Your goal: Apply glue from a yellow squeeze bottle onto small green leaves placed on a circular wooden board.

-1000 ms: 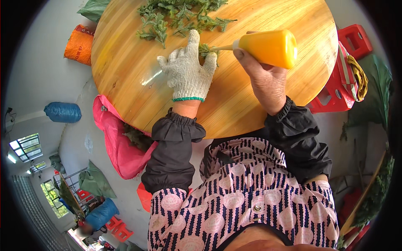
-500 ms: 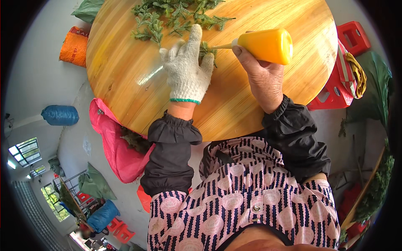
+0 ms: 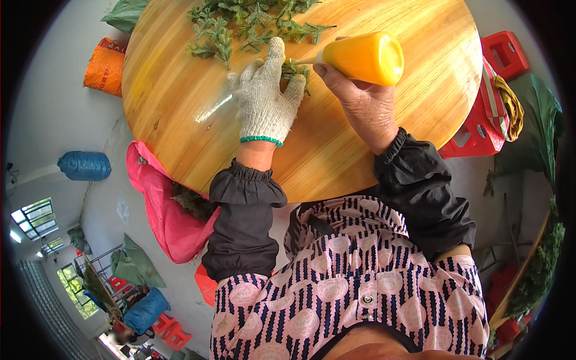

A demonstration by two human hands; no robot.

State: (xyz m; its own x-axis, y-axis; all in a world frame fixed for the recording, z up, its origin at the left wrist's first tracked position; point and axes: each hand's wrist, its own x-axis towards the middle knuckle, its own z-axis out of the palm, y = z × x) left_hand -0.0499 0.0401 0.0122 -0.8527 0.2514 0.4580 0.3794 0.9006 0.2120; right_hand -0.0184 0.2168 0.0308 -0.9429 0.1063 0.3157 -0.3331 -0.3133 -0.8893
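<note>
Yellow bottle (image 3: 369, 59), clasped by the right hand (image 3: 367, 111), points its nozzle (image 3: 308, 60) at a sprig (image 3: 294, 70) on the table (image 3: 342, 159); the gloved left hand (image 3: 262, 102) is spread wide, sprig between forefinger and thumb, any pinning unclear. Steadying the sprig and squeezing lightly should help.

The view's upper edge cuts off the table (image 3: 186, 120) and its far evergreen sprigs (image 3: 219, 37); above the table, a yellow squeeze bottle (image 3: 366, 58) hides most fingers of the right hand (image 3: 367, 113).
</note>
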